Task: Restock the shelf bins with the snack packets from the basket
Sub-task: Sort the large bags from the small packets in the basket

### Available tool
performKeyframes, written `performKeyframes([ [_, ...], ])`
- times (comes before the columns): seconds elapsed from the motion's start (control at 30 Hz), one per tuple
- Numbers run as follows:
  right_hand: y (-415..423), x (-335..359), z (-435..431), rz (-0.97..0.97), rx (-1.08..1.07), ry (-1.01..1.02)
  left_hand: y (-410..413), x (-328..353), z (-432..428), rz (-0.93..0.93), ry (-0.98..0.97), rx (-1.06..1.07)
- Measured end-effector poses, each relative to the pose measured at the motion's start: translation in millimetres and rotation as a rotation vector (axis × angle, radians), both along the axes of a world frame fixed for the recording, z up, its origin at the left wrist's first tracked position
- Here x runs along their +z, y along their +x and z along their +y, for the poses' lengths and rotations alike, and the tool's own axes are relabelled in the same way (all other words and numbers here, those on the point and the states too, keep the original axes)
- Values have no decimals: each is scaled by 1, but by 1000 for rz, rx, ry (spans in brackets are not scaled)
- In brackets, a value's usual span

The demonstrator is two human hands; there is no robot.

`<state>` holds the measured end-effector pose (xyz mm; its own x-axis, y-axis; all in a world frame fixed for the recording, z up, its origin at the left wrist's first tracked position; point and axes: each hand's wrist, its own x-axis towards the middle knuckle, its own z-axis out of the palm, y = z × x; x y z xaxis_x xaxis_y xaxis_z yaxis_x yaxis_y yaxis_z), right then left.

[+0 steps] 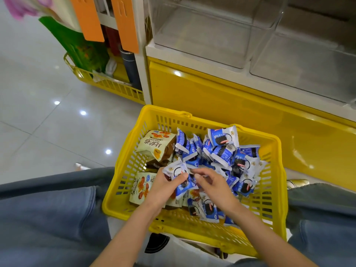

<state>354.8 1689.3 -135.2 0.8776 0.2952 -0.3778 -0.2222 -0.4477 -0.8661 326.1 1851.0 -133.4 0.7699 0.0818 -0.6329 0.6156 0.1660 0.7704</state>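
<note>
The blue-and-white cookie packet point(176, 169) lies on top of the pile in the yellow basket point(134, 160). I see the left hand point(165, 187) gripping it, thumb across. The right hand point(213, 186) is just beside, fingers curled (whether they pinch anything, I cannot tell). Clear shelf bins point(202, 35) stand above.

1. Glossy pale tiled floor point(38, 116) reflects 3 bright round lights.
2. Yellow base panel point(231, 112) runs under the shelving.
3. Yellow wire rack point(107, 86) sits just left of a white post point(143, 74), under 2 orange tags point(126, 24).
</note>
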Motion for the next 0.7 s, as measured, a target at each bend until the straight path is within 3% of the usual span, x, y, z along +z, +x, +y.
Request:
performKeyframes([
  [0.07, 2, -18, -12, -30, 65, -204, -1, 1, 4, 3, 25, 39],
  [0.17, -13, -49, -25, 83, 284, -469, -2, 2, 9, -7, 70, 68],
  [0.27, -31, -72, -23, 160, 472, -614, -3, 3, 12, -10, 60, 104],
  [0.4, -26, -82, -14, 152, 523, -746, -6, 1, 12, -19, 58, 119],
  [0.53, -11, -60, -14, 121, 472, -678, -5, -1, 12, -22, 76, 123],
  [0.7, 0, -2, -11, -55, 45, -412, -3, -5, 8, 1, 181, 96],
])
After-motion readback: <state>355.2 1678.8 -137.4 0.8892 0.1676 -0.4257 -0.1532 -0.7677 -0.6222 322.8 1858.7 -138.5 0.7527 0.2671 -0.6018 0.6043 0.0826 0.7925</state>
